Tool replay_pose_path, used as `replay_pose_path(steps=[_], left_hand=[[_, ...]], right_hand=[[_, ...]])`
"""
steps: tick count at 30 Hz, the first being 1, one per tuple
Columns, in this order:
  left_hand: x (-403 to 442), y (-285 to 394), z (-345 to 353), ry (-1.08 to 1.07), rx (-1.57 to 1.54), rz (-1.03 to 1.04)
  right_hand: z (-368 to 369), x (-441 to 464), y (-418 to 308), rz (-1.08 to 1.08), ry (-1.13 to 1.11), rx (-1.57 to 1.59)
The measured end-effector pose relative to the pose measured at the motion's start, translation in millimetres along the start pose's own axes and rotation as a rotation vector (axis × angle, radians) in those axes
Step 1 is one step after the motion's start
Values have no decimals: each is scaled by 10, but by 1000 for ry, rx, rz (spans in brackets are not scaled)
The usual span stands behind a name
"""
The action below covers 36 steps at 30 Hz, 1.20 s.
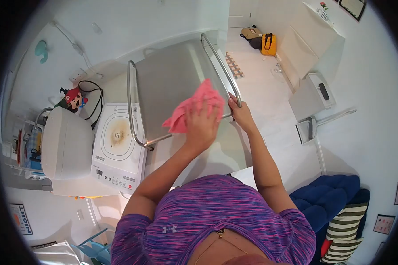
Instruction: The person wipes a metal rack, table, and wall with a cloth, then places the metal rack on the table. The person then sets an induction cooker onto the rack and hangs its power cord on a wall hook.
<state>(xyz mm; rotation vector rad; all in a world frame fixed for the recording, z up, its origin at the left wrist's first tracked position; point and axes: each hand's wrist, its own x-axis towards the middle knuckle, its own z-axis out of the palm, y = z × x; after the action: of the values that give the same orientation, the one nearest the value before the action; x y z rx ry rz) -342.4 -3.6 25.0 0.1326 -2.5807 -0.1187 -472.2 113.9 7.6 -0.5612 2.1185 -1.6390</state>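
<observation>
A metal rack point(168, 75) with a flat grey panel and bent tubular rails on two sides is tilted over the white countertop. My left hand point(202, 126) presses a crumpled pink cloth point(194, 108) against the lower part of the panel, its fingers spread over the cloth. My right hand point(242, 115) is wrapped around the tubular rail at the rack's near right corner. Part of the panel is hidden under the cloth and my left hand.
Left of the rack, a white induction cooker point(118, 137) with a brown stain lies on the counter, beside a white rounded appliance point(68, 143) and a black cord point(102, 99). A dustpan point(306, 129), a white bin point(311, 97) and a blue cushioned seat point(325, 198) are to the right.
</observation>
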Motion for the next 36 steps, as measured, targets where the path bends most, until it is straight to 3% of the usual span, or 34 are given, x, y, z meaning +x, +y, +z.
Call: replay_pose_path(steps=[3,6,10,15,20,21,23,25,28,30,34,36], left_hand=[[274,8,45,-128,-129,119],[623,-287,236,-207,-156,107],[1209,-742,537,-190,-51,72],[1903,-1345,807,-150,19,-209],[2288,-1922,1134,-102,98,-212],[2295,-1911,1151,-112,36,-131],[2191,-1863,1206,-133,-29,-66],[1992,-1623,1072,-200,-257,131],[1453,-1024,649,-225,-275,231],[915,-673,476,-101,-139,133],[60,-159,-268,-231,-125,15],[-111,-282,-405,-261,-85,-34]], right_hand=[[-62,120,248,50,-95,-27],[-59,-31,-54,6,-51,-70],[-36,-16,30,-58,-28,-43],[7,-54,20,7,-21,63],[3,-103,-74,60,-28,131],[24,-80,-64,-1,-11,94],[-2,-78,-63,52,-40,113],[-14,-85,-83,110,-75,132],[-22,-65,-61,115,-91,135],[0,-28,26,70,-63,130],[-23,-25,20,33,-97,91],[-63,-36,-26,40,-135,69]])
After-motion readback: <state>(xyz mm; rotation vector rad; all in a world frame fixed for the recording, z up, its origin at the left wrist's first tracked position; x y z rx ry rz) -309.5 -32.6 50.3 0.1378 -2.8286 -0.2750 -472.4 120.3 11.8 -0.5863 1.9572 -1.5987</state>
